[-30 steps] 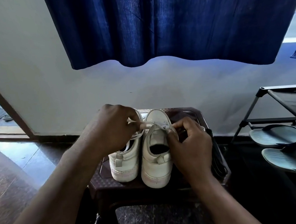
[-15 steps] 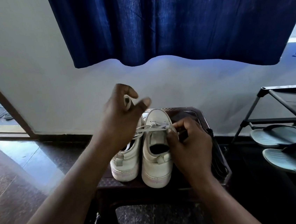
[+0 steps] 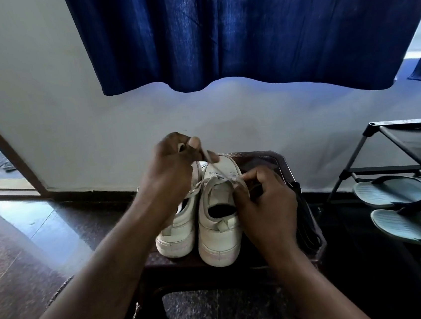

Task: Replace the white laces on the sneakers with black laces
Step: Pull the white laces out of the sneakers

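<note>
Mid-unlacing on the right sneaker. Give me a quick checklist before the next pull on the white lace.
1. Left hand pinching white lace: ok.
2. Right hand steadying right sneaker: ok.
3. Lace taut, unsnagged: cannot tell.
4. Both sneakers seated on stool: ok.
5. Left sneaker already unlaced: not ok, lace visible.
6. Black laces within reach beside right sneaker: ok.

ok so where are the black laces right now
In the head view the black laces lie along the right edge of the dark stool, just right of the right hand and the right sneaker, untouched.
</note>
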The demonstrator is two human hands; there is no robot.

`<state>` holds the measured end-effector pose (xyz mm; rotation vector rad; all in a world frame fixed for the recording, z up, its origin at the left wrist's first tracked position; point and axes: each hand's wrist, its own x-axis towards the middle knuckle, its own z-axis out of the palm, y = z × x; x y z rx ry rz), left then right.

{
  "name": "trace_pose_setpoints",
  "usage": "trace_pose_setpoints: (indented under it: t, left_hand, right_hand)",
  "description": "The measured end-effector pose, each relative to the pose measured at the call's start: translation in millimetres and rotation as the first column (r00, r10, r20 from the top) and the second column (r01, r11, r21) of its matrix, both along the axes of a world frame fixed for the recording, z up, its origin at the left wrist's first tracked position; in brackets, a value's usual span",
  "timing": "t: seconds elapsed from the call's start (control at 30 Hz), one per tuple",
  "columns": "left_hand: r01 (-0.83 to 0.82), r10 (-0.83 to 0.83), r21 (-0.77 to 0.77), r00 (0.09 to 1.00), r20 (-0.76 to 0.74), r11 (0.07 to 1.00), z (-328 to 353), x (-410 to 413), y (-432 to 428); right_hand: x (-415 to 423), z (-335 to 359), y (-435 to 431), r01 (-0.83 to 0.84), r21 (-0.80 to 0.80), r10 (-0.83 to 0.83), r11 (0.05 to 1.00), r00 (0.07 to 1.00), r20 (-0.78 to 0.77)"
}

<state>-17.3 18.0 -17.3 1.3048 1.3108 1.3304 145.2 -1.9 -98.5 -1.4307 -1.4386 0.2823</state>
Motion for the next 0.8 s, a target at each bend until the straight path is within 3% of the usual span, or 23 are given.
trace_pose_setpoints:
  t: [0.03, 0.07, 0.1, 0.13, 0.2, 0.23, 0.3, 0.37, 0.43, 0.53, 0.6, 0.67, 0.73, 0.8]
  left_hand:
    - [-0.003, 0.004, -0.023, 0.999, 0.05, 1.0, 3, -3, 0]
    - [-0.023, 0.023, 0.0, 1.0, -0.013, 1.0, 2, -6, -1]
    - [-0.032, 0.042, 0.06, 0.984, -0.173, 0.998, 1, -8, -1]
    - [-0.003, 0.049, 0.119, 0.92, -0.389, 0.993, -2, -9, -2]
    - [0.094, 0.055, 0.147, 0.632, -0.773, 0.985, -7, -10, -6]
    - [0.131, 0.064, 0.149, 0.503, -0.862, 0.98, -8, -8, -7]
    - [0.173, 0.108, 0.201, 0.436, -0.893, 0.964, -13, -5, -8]
    - [0.154, 0.15, 0.259, 0.501, -0.853, 0.954, -17, 0, -8]
    - [0.079, 0.149, 0.253, 0.629, -0.763, 0.964, -21, 3, -6]
    - [0.041, 0.017, 0.124, 0.904, -0.428, 0.991, -14, 4, -1]
    - [0.013, 0.002, 0.062, 0.971, -0.24, 0.998, -3, 3, -4]
    - [-0.071, 0.115, 0.131, 0.925, -0.362, 0.989, 4, -3, -8]
    - [-0.12, 0.255, 0.258, 0.768, -0.587, 0.959, -2, -10, -8]
    - [-0.082, 0.277, 0.305, 0.678, -0.681, 0.949, -9, -15, -5]
  right_hand:
    - [0, 0, 0, 0.004, 0.001, -0.004, 1.0, 1.0, 0.007]
    - [0, 0, 0, 0.007, 0.005, -0.007, 1.0, 1.0, 0.012]
    - [0, -1, 0, 0.007, 0.011, -0.007, 1.0, 1.0, 0.015]
    - [0, -1, 0, 0.005, 0.018, -0.006, 1.0, 1.0, 0.017]
    - [-2, -1, 0, 0.003, 0.027, -0.003, 1.0, 1.0, 0.01]
    - [-2, -1, 0, 0.0, 0.03, 0.0, 1.0, 1.0, -0.002]
    - [-3, -1, 0, -0.002, 0.043, 0.002, 0.999, 1.0, -0.011]
    - [-3, -1, 1, -0.002, 0.052, 0.002, 0.999, 1.0, 0.001]
    - [-3, -2, 0, -0.004, 0.053, 0.004, 0.999, 1.0, 0.006]
    - [-2, -1, 0, 0.001, 0.048, -0.002, 0.999, 1.0, 0.019]
    - [-2, -1, 0, 0.005, 0.044, -0.005, 0.999, 1.0, 0.014]
    - [-2, 0, -1, 0.009, 0.044, -0.01, 0.999, 1.0, 0.016]
    - [-1, 0, -1, 0.009, 0.044, -0.009, 0.999, 1.0, 0.015]
    - [0, 2, 0, 0.013, 0.047, -0.014, 0.999, 1.0, 0.022]
